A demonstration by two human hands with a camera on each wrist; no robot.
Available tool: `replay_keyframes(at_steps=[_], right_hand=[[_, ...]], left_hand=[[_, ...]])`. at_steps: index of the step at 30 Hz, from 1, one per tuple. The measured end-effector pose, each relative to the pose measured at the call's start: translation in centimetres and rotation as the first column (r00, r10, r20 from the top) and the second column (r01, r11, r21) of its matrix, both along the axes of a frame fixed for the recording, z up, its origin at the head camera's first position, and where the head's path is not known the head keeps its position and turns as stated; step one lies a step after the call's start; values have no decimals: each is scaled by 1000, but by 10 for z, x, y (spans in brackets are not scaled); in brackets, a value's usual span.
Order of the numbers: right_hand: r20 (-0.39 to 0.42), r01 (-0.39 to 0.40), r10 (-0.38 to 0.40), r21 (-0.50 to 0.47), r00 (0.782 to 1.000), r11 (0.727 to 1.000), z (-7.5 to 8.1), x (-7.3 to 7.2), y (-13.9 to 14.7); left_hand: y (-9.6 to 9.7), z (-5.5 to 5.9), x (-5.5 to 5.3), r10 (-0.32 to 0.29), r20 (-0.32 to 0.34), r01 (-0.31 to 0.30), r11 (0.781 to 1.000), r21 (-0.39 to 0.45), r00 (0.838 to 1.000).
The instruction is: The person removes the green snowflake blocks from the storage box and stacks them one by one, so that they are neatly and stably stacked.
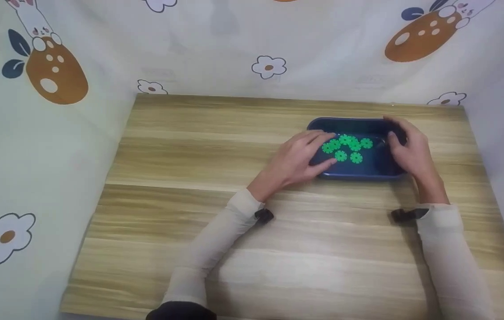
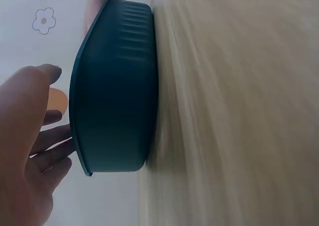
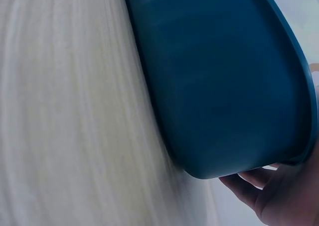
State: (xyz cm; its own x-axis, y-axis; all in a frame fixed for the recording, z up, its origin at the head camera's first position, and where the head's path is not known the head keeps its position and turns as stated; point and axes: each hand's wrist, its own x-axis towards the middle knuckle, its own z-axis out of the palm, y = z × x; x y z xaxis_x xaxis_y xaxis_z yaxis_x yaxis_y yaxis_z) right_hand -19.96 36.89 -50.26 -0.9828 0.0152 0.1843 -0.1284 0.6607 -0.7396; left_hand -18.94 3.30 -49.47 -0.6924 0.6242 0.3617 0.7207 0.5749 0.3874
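Observation:
A dark blue plastic tray [image 1: 358,177] with raised walls stands on the table, several green flower-shaped discs [image 1: 356,158] lying on its bottom. At the tray's left end is my left hand [image 1: 294,160], its fingers reaching over the rim and its thumb spread apart near the front wall. My right hand [image 1: 414,153] grips the right end, thumb inside and fingers along the outside. In the left wrist view the tray's outer wall [image 2: 114,91] hides the discs. From the right wrist, fingers [image 3: 244,190] show behind the tray's end.
The wood-grain table [image 1: 189,151] extends left and in front of the tray. Patterned cloth [image 1: 216,49] hangs behind the table and along both sides. Black wrist straps [image 1: 264,216] sit at both cuffs.

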Motion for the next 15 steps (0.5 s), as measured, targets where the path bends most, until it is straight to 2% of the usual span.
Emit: replay_keyframes(at_steps=[6,11,15], right_hand=[[19,27,-27,-24,999,999,1,0,1],[32,45,-43,-45,999,998,1,1,0],[55,65,-62,-62,997,996,1,2,-1]], left_hand=[[20,7,-7,-5,82,13,995,-95,997],[37,9,-14,11,75,4,981,-195,997],[47,6,-16,35,68,-18,972,-235,997]])
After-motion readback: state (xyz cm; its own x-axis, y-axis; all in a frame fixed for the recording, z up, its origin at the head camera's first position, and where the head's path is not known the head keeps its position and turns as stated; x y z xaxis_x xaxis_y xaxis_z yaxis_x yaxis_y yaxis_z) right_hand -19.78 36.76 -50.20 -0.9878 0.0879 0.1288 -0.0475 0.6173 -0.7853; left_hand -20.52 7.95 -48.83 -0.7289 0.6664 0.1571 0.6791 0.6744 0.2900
